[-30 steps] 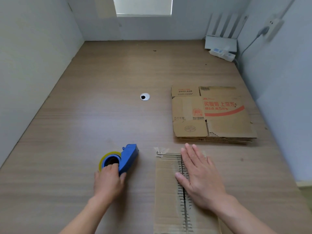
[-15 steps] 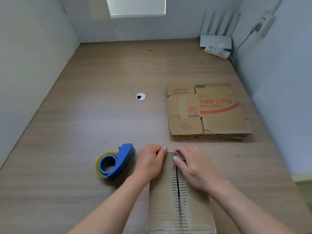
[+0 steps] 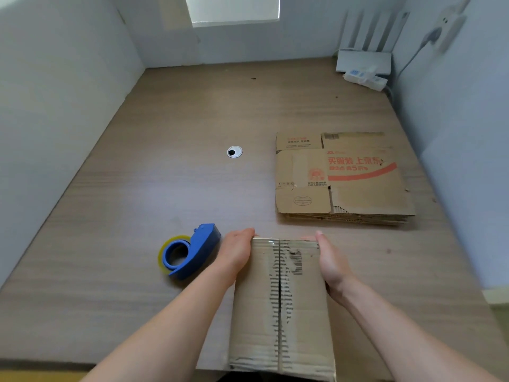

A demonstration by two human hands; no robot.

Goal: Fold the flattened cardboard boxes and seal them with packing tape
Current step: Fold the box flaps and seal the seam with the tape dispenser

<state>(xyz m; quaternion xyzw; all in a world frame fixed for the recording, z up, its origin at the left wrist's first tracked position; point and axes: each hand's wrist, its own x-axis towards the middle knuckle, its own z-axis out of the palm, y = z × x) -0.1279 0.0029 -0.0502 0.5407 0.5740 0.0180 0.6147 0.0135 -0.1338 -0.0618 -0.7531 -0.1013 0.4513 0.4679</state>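
Note:
A folded cardboard box (image 3: 281, 304) stands at the table's near edge, with clear tape along its top seam. My left hand (image 3: 237, 255) holds its left side and my right hand (image 3: 330, 263) holds its right side, both near the far end. The fingertips of both hands curl round the box's far corners. A blue tape dispenser (image 3: 190, 250) with a yellowish roll lies just left of my left hand, apart from it. A stack of flattened cardboard boxes (image 3: 341, 180) with red print lies further back on the right.
The wooden table (image 3: 165, 161) has a round cable hole (image 3: 234, 152) in its middle. White walls close in on the left, back and right. A white router (image 3: 363, 60) and a power strip (image 3: 365, 78) sit in the far right corner.
My left hand let go of the tape dispenser and came to the box. Both hands went from pressing on the top seam's far end to holding the box's sides.

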